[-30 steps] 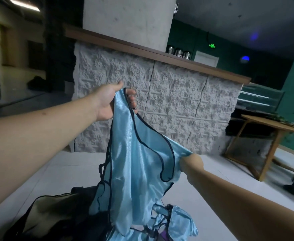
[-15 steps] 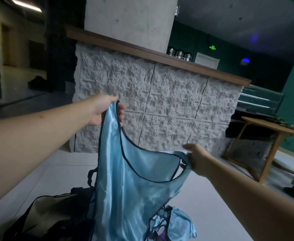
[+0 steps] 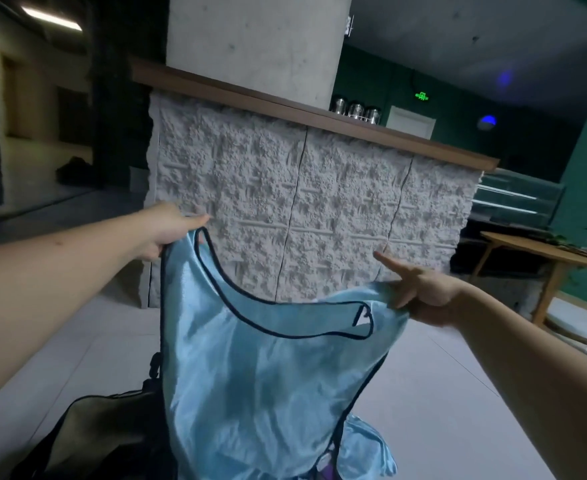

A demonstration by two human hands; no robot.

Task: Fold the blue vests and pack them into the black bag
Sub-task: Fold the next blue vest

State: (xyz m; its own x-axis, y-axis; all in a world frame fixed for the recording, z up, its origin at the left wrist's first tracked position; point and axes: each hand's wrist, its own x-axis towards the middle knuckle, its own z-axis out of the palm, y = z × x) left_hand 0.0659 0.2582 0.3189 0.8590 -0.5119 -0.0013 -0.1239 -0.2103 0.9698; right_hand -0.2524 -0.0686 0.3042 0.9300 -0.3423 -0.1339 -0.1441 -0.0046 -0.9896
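A shiny light-blue vest (image 3: pixel 261 382) with dark trim hangs spread in the air in front of me. My left hand (image 3: pixel 169 233) pinches its left shoulder strap, held high. My right hand (image 3: pixel 423 294) grips the right shoulder, lower down, with the index finger sticking out straight. Below on the floor at the lower left lies the black bag (image 3: pixel 87 441), its mouth open and partly hidden by the vest. More blue vests (image 3: pixel 365 452) lie crumpled on the floor at the bottom, behind the hanging one.
A white rough-stone counter (image 3: pixel 306 209) with a wooden top stands straight ahead, a concrete pillar (image 3: pixel 257 43) rising from it. A wooden table (image 3: pixel 545 258) is at the right. Pale floor tiles (image 3: pixel 434 386) spread around the bag.
My hands have drawn apart, the right one moving right and up, so the bunched vest now hangs spread wide. The left hand has dropped a little.
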